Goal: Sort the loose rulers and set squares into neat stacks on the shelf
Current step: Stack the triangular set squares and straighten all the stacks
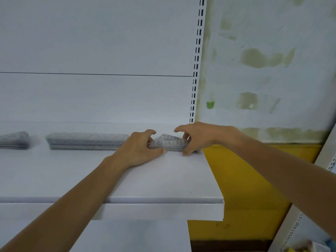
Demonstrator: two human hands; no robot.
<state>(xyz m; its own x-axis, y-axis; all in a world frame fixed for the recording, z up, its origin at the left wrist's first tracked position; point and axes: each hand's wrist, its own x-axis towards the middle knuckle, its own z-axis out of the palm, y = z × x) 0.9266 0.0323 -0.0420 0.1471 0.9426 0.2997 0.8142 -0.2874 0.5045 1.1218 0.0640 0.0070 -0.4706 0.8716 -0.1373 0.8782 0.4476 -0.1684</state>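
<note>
**Tidying by touch, both ends at once**

The white shelf (163, 179) carries a long ruler stack (87, 141) along its far side, a smaller pile (14, 140) further left, and the set squares (169, 143) at the far right end. The left hand (140, 150) curls round their left end; the right hand (198, 137) pinches the right end between thumb and fingers. Press both ends inward together, then nudge the near edges flush, minding the top piece.
</note>
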